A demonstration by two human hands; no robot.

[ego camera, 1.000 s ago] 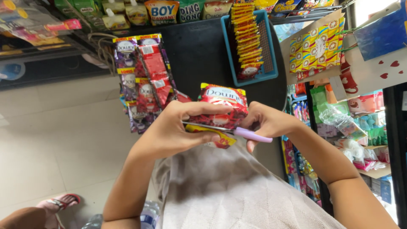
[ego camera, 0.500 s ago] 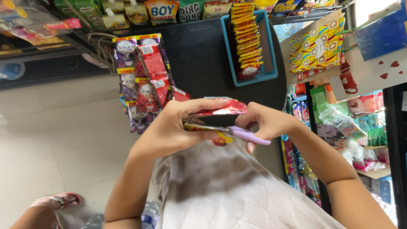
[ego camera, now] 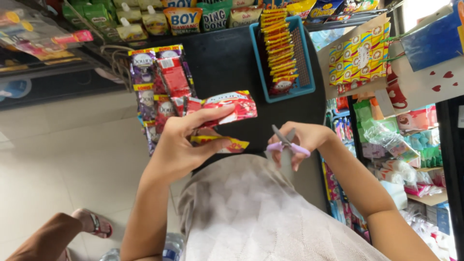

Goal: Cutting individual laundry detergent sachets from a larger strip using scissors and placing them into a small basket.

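Red sachets [ego camera: 227,107] stay pinched in the left hand [ego camera: 186,142], fanned for access; at three o'clock the right hand [ego camera: 302,140] grips lilac-handled scissors [ego camera: 286,144], blades apart.

In my left hand [ego camera: 181,145] I see a red sachet [ego camera: 232,105] with a yellow top band and white patches; under it a yellow strip [ego camera: 220,142] edged in red; in my right hand [ego camera: 302,140] the scissors [ego camera: 286,144] show lilac handles and grey blades; the hanging sachet strips [ego camera: 159,92] are purple and red with yellow headers; the bench [ego camera: 227,63] is black; the basket [ego camera: 307,58] is blue, its packets [ego camera: 278,46] yellow and red; the cardboard sheet [ego camera: 360,55] carries yellow, red and white squares; my shirt [ego camera: 251,212] is mottled beige-grey; the floor [ego camera: 58,159] is pale cream tile.
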